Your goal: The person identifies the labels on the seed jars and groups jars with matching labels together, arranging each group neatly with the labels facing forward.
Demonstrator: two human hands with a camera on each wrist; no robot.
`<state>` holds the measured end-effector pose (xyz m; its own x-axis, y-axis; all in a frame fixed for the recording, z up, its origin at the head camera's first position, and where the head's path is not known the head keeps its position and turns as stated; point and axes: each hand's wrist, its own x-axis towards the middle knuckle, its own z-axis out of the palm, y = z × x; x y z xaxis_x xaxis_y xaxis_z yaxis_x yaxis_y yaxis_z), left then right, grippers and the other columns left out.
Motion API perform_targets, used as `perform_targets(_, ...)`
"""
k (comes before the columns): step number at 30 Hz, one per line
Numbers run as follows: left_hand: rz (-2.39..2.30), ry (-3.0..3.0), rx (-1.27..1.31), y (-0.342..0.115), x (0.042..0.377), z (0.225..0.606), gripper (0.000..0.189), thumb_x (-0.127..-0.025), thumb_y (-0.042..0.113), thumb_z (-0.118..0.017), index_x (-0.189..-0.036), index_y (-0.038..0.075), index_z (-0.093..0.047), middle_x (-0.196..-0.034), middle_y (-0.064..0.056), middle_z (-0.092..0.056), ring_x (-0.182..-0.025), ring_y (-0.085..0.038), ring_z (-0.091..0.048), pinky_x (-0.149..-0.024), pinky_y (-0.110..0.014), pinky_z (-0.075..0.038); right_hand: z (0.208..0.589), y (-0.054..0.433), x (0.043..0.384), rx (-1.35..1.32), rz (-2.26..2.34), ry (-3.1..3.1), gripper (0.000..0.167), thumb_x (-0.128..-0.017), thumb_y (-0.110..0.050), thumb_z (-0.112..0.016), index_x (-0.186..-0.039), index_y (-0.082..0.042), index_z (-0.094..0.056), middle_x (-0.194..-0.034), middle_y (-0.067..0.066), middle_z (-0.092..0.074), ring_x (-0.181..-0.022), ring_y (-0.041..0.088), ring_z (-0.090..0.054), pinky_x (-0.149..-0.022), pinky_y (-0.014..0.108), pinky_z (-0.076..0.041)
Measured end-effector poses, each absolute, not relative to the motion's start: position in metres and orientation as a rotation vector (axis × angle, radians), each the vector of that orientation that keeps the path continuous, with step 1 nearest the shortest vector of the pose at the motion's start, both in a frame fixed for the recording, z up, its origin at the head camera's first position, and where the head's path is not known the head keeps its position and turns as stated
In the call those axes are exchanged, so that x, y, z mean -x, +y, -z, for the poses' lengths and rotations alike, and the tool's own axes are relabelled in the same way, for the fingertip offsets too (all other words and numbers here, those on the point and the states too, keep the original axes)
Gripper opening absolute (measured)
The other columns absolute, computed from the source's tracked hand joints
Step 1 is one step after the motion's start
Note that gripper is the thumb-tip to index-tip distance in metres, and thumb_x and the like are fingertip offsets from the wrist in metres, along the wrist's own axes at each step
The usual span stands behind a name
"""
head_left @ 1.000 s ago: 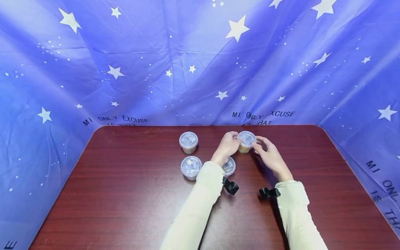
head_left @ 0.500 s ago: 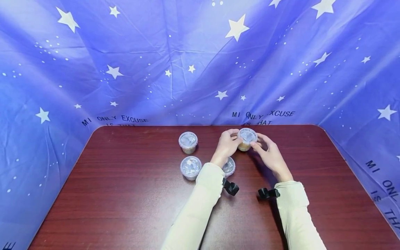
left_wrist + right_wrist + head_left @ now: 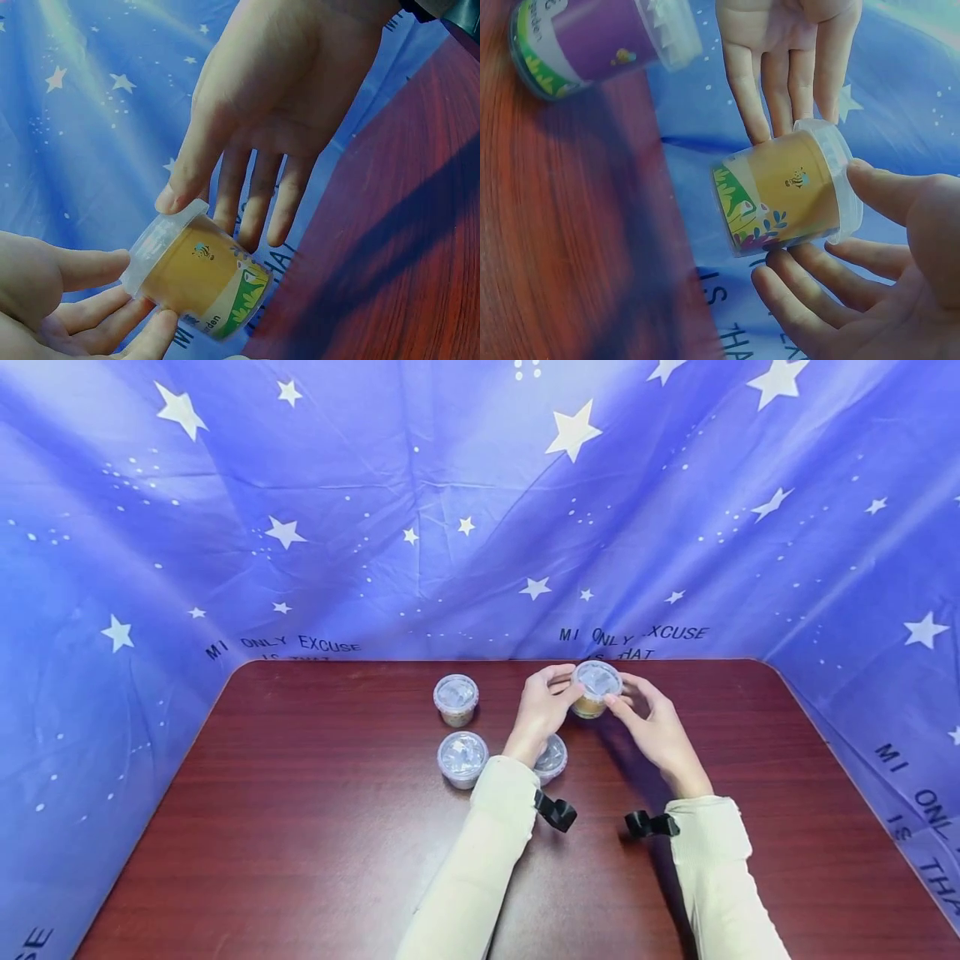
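Note:
Both hands hold a small clear plastic tub (image 3: 590,706) with yellow contents, raised off the table near its back edge. Its translucent lid (image 3: 154,247) is on and faces up; a bee and green grass are printed on the side. My left hand (image 3: 542,706) grips the tub from the left, thumb at the lid rim. From the opposite side my right hand (image 3: 900,277) holds it, its thumb likewise at the rim and its fingers along the wall. A purple tub (image 3: 604,45) shows in the right wrist view; in the head view a lidded tub (image 3: 553,758) is partly hidden behind the left wrist.
Two more lidded tubs, a back one (image 3: 456,697) and a front one (image 3: 462,758), stand left of the left hand on the dark red wooden table (image 3: 300,827). A blue star-printed curtain (image 3: 337,485) rises behind the table and along both sides.
Both hands have lifted the yellow tub slightly upward and a little to the right, keeping their hold. The other tubs stay put; the head view has shifted slightly.

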<state>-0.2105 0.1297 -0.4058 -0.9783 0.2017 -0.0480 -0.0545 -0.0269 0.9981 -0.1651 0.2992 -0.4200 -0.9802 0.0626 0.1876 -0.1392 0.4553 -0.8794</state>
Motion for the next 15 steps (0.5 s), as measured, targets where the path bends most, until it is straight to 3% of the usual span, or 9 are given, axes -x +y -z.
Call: perform_targets(15,-2.183,2.082,-0.218,0.116,0.187,0.397,0.037,-0.093,0.010,-0.067,-0.130,0.003,-0.063,-0.128,-0.009,-0.066,-0.118,-0.024,-0.061,-0.096,-0.027,-0.051,0.405,0.284,0.146,-0.100,-1.574,-2.419,0.043,-0.099,-0.016,-0.062,-0.136,0.004,-0.052,-0.125,0.025,-0.061,-0.100,-0.003,-0.058,-0.085,0.009,-0.046)
